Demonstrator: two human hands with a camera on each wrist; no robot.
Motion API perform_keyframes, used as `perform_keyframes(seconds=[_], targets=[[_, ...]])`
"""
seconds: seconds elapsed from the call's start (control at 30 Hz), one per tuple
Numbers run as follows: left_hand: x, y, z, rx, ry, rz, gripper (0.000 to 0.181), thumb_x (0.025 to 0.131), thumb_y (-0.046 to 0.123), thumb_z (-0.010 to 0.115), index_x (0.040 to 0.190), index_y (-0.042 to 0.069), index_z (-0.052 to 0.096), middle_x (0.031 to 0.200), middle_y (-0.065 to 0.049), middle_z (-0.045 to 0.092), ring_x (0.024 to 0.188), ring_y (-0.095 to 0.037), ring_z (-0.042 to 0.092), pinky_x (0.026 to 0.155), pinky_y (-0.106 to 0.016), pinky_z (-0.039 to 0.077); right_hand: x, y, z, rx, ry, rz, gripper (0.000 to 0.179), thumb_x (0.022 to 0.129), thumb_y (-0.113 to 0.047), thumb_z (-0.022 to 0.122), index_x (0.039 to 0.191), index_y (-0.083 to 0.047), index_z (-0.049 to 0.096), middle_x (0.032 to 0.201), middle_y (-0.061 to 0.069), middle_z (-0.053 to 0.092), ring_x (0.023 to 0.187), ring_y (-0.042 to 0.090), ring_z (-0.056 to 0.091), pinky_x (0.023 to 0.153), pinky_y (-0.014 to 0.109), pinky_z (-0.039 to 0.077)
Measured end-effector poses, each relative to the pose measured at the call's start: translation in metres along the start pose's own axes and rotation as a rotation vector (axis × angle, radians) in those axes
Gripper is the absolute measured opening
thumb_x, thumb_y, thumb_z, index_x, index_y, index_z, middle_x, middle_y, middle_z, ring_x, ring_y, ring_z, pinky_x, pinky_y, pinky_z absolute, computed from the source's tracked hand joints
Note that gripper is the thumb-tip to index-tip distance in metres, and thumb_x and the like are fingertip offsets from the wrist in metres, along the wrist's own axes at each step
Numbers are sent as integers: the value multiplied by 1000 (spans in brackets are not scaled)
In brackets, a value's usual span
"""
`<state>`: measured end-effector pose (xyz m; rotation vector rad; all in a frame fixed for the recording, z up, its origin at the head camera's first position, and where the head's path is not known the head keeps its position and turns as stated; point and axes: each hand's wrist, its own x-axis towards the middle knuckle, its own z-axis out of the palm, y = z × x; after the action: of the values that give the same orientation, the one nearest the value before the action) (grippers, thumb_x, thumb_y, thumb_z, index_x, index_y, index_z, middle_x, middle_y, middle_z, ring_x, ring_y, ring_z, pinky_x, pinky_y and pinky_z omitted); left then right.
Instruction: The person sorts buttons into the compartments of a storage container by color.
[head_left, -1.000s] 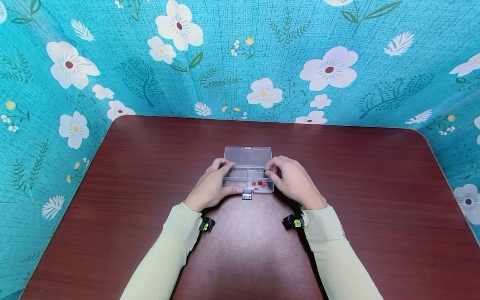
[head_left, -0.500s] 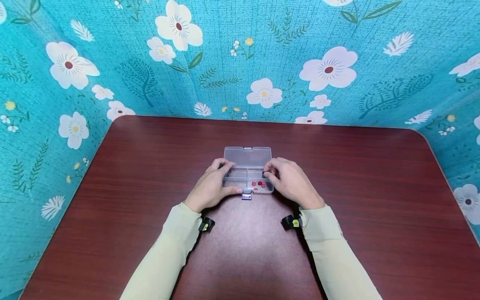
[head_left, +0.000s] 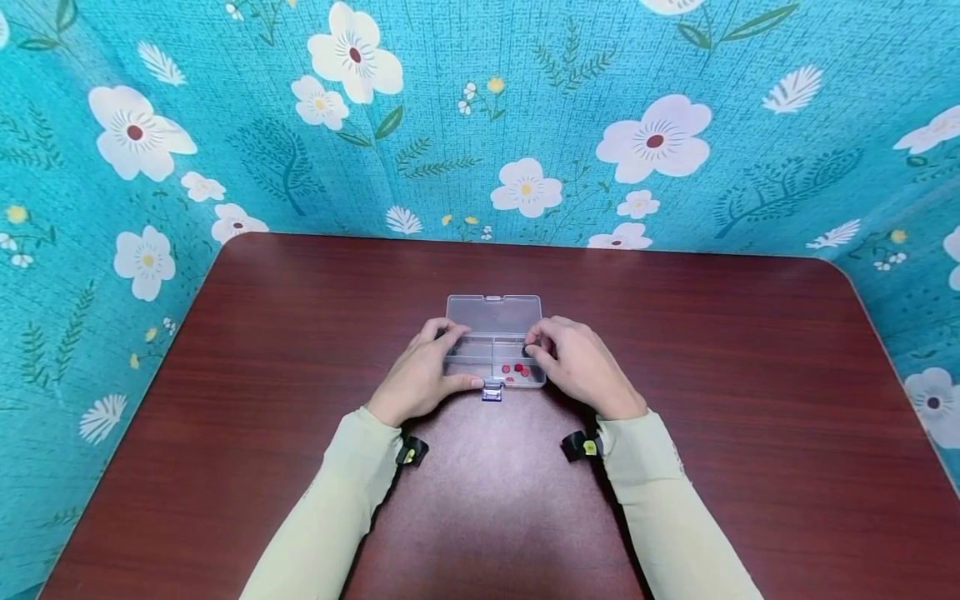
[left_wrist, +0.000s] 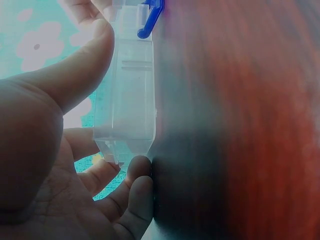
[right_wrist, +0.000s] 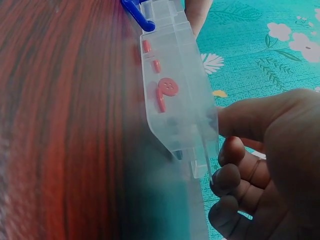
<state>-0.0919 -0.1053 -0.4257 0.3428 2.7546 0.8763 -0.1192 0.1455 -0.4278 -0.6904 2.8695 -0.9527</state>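
A clear plastic compartment box (head_left: 468,370) lies on the table with its lid (head_left: 493,315) folded back. My left hand (head_left: 422,375) grips the box's left end, the thumb along the front wall and the fingers towards the back. Several red buttons (head_left: 518,367) lie in the front right compartment; one leans against the wall and shows its holes in the right wrist view. Over the back right compartment my right hand (head_left: 581,365) pinches a small dark button-sized piece (head_left: 527,351), mostly hidden by thumb and forefinger. A blue latch (head_left: 491,392) hangs down from the front edge.
The dark red wooden table (head_left: 300,308) reaches back to a turquoise flowered cloth (head_left: 450,108). Black wrist straps (head_left: 577,447) sit at both cuffs, just in front of the box.
My right hand has shifted slightly left and towards me, bringing the dark piece over the back right compartment. The left hand keeps its grip on the box; the buttons lie much as before.
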Motion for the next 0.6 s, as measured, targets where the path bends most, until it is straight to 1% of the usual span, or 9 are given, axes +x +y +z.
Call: perform_keyframes(seconds=[0.17,0.37,0.6], targets=[[0,0,0,-6,3,1,78,86,44,80,149,12,49,148,-9,39,130,-31,45,106,-47,41,0,0,-2,-2,1,-2,3,95,-16,68,97,-14,69,78,-5,54,65,11,49,62,31,42],[0,-1,-1,1,-3,-15,78,86,45,79,150,12,48,149,-8,38,132,-31,44,106,-47,41,1,-1,-5,-1,3,-9,3,95,-16,68,97,-14,69,78,-5,55,66,11,49,64,31,42],[1,2,0,7,-11,-24,79,86,45,79,151,13,48,149,-9,38,132,-32,44,106,-47,41,-3,0,-12,2,18,7,3,93,-14,70,96,-14,69,79,-4,55,67,12,50,63,31,42]])
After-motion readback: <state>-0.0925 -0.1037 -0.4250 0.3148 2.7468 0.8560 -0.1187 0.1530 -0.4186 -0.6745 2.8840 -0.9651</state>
